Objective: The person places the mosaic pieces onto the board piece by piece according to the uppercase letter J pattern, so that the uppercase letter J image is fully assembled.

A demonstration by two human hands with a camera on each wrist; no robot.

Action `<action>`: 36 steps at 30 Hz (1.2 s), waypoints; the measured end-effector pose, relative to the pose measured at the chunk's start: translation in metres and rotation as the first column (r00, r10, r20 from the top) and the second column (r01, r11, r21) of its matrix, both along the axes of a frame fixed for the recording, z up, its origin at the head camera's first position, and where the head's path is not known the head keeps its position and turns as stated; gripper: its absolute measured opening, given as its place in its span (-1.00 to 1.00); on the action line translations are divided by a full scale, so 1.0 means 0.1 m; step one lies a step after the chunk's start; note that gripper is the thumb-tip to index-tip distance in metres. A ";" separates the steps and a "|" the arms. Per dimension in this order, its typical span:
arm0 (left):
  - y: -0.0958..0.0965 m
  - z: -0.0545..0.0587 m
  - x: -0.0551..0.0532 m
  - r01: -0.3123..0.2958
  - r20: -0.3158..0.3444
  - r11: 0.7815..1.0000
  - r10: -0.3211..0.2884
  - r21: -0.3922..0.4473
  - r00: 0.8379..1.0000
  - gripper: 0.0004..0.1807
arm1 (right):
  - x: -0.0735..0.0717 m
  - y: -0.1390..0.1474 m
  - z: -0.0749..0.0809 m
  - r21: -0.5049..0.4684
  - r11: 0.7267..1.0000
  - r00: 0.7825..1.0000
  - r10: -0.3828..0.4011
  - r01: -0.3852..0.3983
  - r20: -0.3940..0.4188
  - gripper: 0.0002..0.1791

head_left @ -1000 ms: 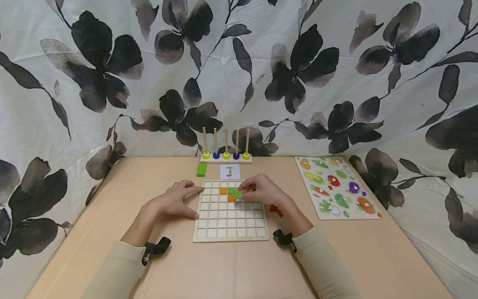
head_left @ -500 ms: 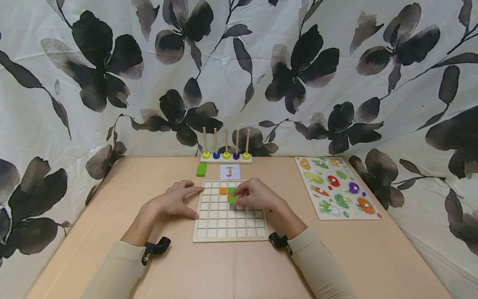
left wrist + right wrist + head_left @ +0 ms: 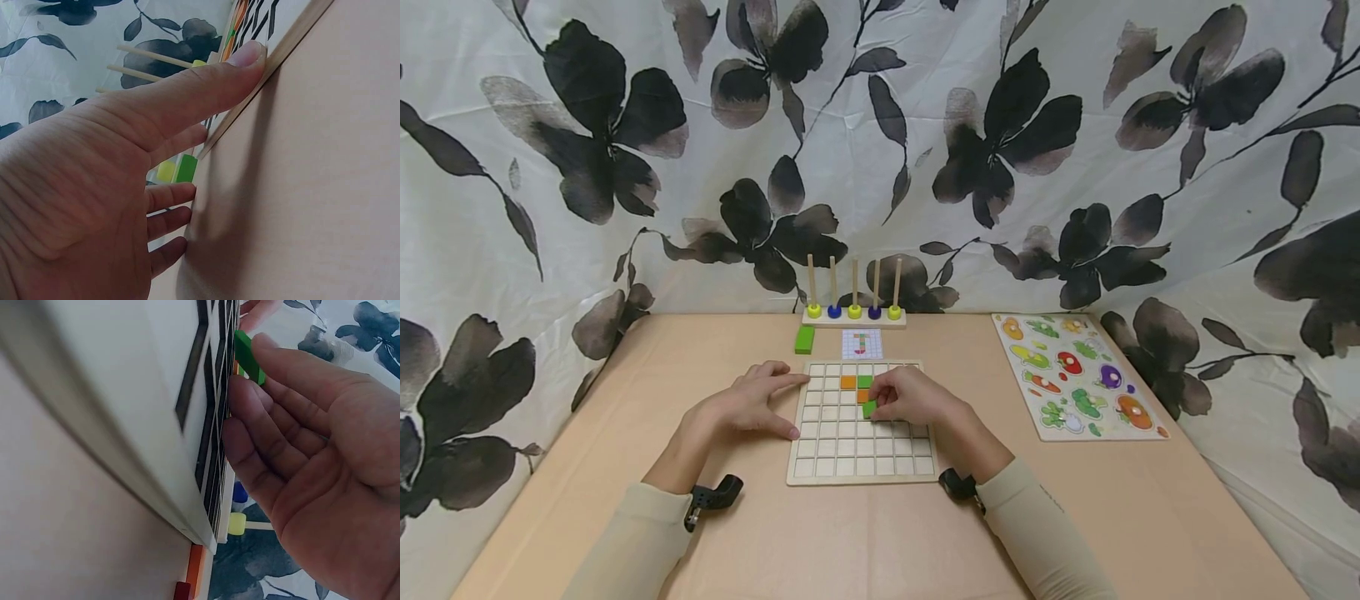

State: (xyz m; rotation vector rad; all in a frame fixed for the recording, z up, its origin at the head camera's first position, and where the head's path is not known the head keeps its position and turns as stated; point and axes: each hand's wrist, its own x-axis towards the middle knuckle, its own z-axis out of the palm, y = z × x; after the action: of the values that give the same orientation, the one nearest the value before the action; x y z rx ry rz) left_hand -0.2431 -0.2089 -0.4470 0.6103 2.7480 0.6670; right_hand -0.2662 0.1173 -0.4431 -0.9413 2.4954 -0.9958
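Observation:
A pale wooden grid board (image 3: 863,481) lies on the table. My left hand (image 3: 751,402) rests at its left edge, thumb and index fingertip against the rim, fingers extended. Between thumb and fingers my right hand (image 3: 917,396) pinches a green square tile (image 3: 869,410) over the board's upper middle; in the right wrist view this green tile (image 3: 249,357) stands tilted against the grid. Just above it sits an orange tile (image 3: 862,397), then another green tile (image 3: 865,382), with a second orange tile (image 3: 848,382) to its left. The right hand covers part of the grid.
Behind the board lie a small pattern card (image 3: 862,344) and a green block (image 3: 805,340), before a peg stand (image 3: 854,322) with yellow and blue rings. A vegetable puzzle board (image 3: 1037,400) is at right. Orange (image 3: 195,565) and red pieces (image 3: 182,590) lie beside the grid.
My right hand has moved left and slightly toward me with the green tile, from beside the upper tiles to below the lower orange one. The left hand stays put.

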 end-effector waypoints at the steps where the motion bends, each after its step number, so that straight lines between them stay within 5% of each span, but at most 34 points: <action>1: 0.00 0.00 0.00 -0.001 -0.001 1.000 0.001 0.000 1.000 0.07 | 0.00 0.00 0.00 0.006 1.000 1.000 0.000 0.000 -0.005 -0.82; 36: -0.02 0.00 0.01 -0.020 0.014 1.000 0.020 -0.002 1.000 0.07 | 0.09 -0.15 0.00 0.171 0.985 0.989 -0.004 0.029 -0.146 -0.77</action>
State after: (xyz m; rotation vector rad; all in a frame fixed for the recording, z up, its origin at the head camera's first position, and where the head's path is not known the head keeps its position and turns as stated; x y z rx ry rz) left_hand -0.2424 -0.2108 -0.4472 0.5765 2.7445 0.6706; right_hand -0.2573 0.1024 -0.4427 -0.9716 2.6618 -0.7232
